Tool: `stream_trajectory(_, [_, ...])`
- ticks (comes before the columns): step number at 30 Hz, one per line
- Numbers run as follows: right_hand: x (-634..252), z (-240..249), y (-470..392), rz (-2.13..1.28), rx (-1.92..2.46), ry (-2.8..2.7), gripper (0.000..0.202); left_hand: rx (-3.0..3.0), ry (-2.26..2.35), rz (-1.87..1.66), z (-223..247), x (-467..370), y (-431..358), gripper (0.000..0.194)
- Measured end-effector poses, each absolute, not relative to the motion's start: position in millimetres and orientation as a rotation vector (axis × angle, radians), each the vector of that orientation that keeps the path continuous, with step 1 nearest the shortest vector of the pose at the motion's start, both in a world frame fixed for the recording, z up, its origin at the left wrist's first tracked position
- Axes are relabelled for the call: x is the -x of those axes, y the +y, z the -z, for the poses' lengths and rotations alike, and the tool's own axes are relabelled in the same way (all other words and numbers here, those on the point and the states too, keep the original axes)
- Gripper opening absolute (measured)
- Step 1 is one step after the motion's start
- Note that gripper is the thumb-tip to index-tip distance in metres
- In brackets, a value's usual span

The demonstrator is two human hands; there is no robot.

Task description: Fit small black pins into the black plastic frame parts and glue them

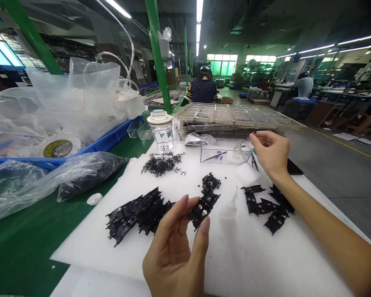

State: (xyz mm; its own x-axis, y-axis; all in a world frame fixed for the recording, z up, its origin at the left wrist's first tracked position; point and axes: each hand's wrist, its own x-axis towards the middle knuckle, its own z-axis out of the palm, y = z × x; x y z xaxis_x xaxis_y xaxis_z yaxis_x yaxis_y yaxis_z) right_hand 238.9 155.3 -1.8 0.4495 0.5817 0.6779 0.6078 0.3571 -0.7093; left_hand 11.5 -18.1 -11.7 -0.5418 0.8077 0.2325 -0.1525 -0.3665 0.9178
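My left hand [177,251] pinches a flat black plastic bracket [203,207] with holes between thumb and fingers, raised above the white foam sheet [185,260]. Farther off, my right hand [271,153] is closed on a thin pointed tool [246,140], its exact kind too small to make out. The tool's tip points down at a small clear container [236,153] in a transparent tray [206,160]. Similar black brackets lie in a pile [132,214] on the left and a smaller group [268,206] on the right. Small black pieces [210,181] are heaped beyond my left hand.
A translucent nozzle bottle [228,211] stands between my hands. Thin black clips [162,164] lie near a lidded jar of clear liquid [163,134]. Divided clear trays [222,113] are stacked behind. Plastic bags fill a blue bin [108,144] at left. A person [203,86] sits ahead.
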Motion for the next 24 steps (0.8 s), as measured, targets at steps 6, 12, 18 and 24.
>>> stream_trajectory(6, [-243,-5,150,0.007,1.332,-1.242,0.022,-1.026,1.226,-1.94,14,-9,-16,0.028])
stream_trajectory(12, [-223,-43,108,0.27,0.97,-1.236,0.011,-1.039,1.167,-2.015,17,-8,-16,0.022])
stream_trajectory(18, [-166,-59,47,0.387,0.727,-1.675,0.025,-1.204,1.11,-2.197,18,-7,-18,0.031])
stream_trajectory(24, [-143,-55,26,0.32,0.76,-1.943,0.035,-1.284,0.956,-2.257,18,-6,-21,0.039])
